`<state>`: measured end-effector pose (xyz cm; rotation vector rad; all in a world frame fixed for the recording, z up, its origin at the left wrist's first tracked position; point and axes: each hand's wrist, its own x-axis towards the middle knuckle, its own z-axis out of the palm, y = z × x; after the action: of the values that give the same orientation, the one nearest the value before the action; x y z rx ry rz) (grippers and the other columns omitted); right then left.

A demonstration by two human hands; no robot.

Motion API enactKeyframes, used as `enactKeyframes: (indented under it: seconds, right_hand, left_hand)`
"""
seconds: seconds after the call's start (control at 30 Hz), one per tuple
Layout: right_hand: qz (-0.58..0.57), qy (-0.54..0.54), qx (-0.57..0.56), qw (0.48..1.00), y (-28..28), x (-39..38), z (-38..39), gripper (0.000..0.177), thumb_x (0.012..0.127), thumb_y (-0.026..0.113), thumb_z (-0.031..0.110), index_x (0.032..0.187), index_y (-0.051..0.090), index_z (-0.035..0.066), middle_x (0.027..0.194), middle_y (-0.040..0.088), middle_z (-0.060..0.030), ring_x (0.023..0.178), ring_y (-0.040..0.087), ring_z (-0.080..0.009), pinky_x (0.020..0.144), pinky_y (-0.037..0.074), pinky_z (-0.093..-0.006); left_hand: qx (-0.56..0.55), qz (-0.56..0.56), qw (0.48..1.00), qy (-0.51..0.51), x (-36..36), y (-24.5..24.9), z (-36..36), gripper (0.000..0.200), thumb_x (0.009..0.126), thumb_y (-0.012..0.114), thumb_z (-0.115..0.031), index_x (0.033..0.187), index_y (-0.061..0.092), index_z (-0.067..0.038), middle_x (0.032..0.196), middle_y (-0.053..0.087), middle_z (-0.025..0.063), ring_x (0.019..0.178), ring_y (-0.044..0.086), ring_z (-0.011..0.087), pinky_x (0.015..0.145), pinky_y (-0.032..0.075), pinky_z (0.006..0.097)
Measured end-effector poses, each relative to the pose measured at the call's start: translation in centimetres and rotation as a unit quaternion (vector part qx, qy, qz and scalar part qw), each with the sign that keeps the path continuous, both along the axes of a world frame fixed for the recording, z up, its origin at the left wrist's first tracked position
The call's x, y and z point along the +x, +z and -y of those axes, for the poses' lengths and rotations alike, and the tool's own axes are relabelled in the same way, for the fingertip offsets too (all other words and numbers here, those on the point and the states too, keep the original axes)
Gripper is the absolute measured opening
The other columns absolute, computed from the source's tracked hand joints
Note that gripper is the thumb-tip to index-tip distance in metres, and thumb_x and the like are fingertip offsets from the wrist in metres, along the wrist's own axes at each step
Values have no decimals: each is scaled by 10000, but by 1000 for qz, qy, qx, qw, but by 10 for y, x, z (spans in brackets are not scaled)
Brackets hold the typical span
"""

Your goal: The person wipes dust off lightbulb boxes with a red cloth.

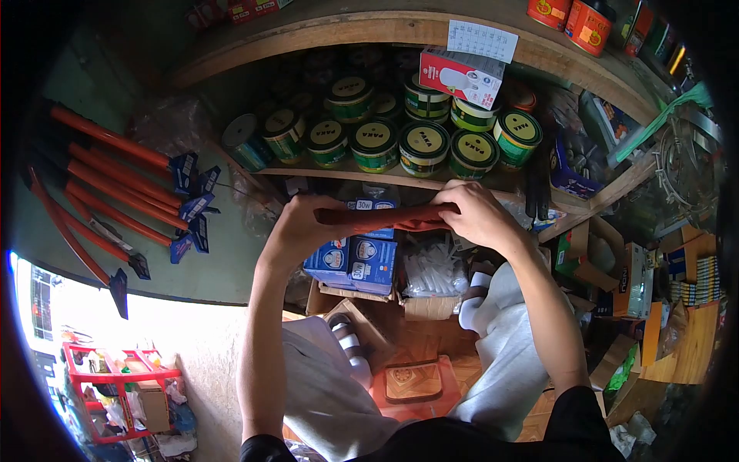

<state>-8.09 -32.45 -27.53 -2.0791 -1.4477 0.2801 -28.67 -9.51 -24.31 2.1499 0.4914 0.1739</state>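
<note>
A dark red folded cloth (389,219) is stretched level between my two hands, in front of the lower shelf edge. My left hand (296,229) grips its left end, fingers wrapped over the top. The other end is pinched in my right hand (479,217), its fingertips bent down onto the fabric. Just behind the cloth runs a wooden shelf (346,175) with several green paint cans (375,143) lidded in yellow. Below and partly behind it are blue light bulb boxes (372,264) and a carton of clear plastic pieces (435,271).
Orange-handled saws (127,185) hang on the green wall at left. A red and white bulb box (462,77) rests on the cans. Open cartons (589,254) crowd the right side. A red rack (123,377) stands lower left; a red stool (416,385) sits between my legs.
</note>
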Motion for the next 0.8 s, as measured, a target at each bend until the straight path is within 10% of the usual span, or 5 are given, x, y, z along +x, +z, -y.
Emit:
enactKeyframes:
  seconds: [0.23, 0.37, 0.43, 0.53, 0.8]
  right_hand:
    - [-13, -36, -40, 998, 17, 3, 6, 188, 889, 692, 138, 996, 702, -16, 908, 698, -166, 841, 665, -290, 768, 508, -380]
    - [-172, -18, 28, 985, 4, 20, 8, 278, 906, 721, 223, 973, 684, -45, 846, 691, -166, 795, 661, -209, 725, 500, -341]
    - [-262, -21, 28, 964, 18, 21, 8, 228, 955, 689, 228, 1000, 675, 5, 842, 645, -3, 811, 557, -57, 714, 466, -249]
    - [-462, -39, 129, 876, 24, 16, 7, 286, 948, 706, 319, 1138, 674, 108, 1009, 640, 53, 924, 563, -35, 789, 467, -241]
    - [-553, -15, 139, 821, 37, 7, 1, 779, 830, 764, 42, 1496, 389, 191, 1279, 524, -48, 1088, 580, -118, 961, 495, -311]
  left_hand:
    - [128, -33, 991, -21, 0, -6, -6, 326, 777, 752, -142, 1040, 722, 49, 828, 730, 167, 758, 705, 199, 731, 545, 334]
    - [-11, -22, 1000, -15, -4, 1, -20, 238, 825, 746, -151, 990, 714, 17, 833, 708, 106, 850, 689, 181, 797, 530, 318]
    - [-127, 17, 992, 5, -8, 7, -27, 248, 836, 738, -147, 1015, 691, 17, 913, 709, 91, 908, 676, 162, 829, 516, 319]
    - [-368, 184, 908, 80, -3, 7, -18, 315, 909, 715, -201, 1140, 630, -4, 1029, 686, 58, 990, 657, 149, 887, 508, 305]
    - [-359, 208, 900, 132, 8, 1, -19, 336, 996, 631, -250, 1240, 579, -25, 1155, 672, 73, 1041, 663, 154, 907, 531, 305]
